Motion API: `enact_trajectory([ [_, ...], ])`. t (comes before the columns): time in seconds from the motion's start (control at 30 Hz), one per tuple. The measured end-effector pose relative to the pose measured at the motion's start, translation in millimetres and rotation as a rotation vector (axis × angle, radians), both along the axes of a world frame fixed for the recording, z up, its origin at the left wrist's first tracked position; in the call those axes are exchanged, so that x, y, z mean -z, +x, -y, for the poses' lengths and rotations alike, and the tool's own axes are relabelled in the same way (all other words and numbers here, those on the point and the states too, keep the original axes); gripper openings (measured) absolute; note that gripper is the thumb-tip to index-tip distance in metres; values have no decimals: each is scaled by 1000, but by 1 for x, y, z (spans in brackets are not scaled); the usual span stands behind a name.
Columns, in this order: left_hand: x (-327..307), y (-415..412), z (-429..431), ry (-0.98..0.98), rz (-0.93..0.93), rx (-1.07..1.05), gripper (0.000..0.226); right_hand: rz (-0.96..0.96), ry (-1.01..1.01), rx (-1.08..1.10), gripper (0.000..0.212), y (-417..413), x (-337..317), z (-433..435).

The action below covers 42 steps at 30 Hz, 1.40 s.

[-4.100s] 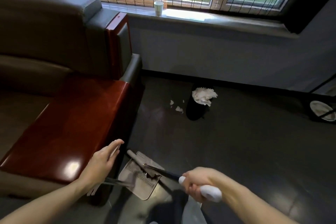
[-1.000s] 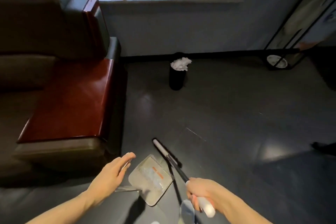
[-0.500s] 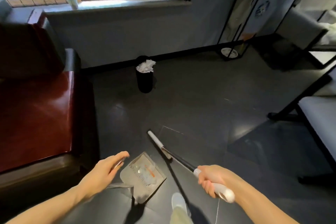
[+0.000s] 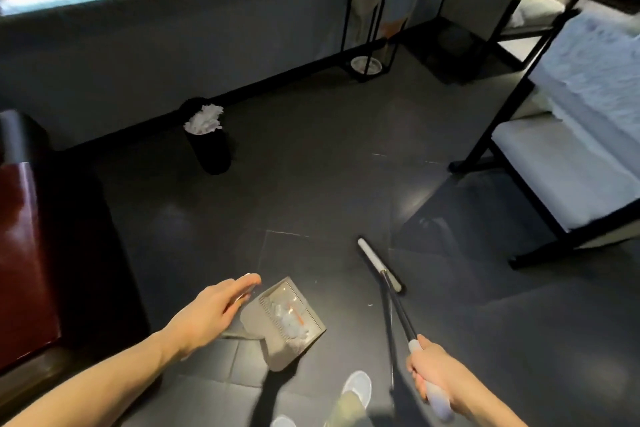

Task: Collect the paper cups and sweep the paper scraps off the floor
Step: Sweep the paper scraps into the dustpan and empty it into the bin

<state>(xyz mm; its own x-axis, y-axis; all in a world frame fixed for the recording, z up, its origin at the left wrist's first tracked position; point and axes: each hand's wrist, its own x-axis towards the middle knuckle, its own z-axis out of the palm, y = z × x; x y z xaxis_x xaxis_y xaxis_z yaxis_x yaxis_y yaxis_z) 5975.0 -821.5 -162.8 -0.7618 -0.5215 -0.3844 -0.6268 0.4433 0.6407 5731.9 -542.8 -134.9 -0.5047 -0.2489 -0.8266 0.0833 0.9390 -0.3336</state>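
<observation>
In the last few seconds the view has swung away from the window and the red-topped surface (image 4: 20,253) toward the white chairs (image 4: 571,166). The scraps that lay on the floor just beside the black bin (image 4: 207,149) are gone from that spot. White paper scraps (image 4: 294,324) now lie in the grey dustpan (image 4: 284,321), which is well apart from the bin on the viewer's side. The paper cup that stood on the sill above the bin is no longer in view. I judge the sweeping by the bin done, the pan not yet emptied and the cup not yet collected. A pale fleck or two on the floor beyond the pan, away from the bin, may want another pass. The left grip (image 4: 211,315) lies over the pan's thin handle with its visible fingers straight; whether anything beneath closes round that handle I cannot tell. The right grip (image 4: 433,371) is wrapped tight round the white end of the broom (image 4: 379,263), whose head sits low, farther from the bin than the pan.
</observation>
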Motion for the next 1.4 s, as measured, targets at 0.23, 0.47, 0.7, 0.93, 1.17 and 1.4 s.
enact_trajectory([
  [0.23,3,-41,12,9,3,-31,48,121,121,-208,69,35,-8,27],
  [0.47,-1,-35,18,13,-9,-77,48,320,-13,-311,36,43,-45,57],
  [0.7,-13,-9,0,6,8,-131,46,275,34,-515,16,28,-92,60],
  [0.93,-27,39,-27,-41,65,-219,45,330,-71,-113,42,14,-62,39],
  [1.17,-46,93,-50,-23,27,-333,45,69,53,-185,51,11,-18,2],
  [1.4,-50,121,-59,2,33,-426,46,264,-20,226,25,23,3,12],
])
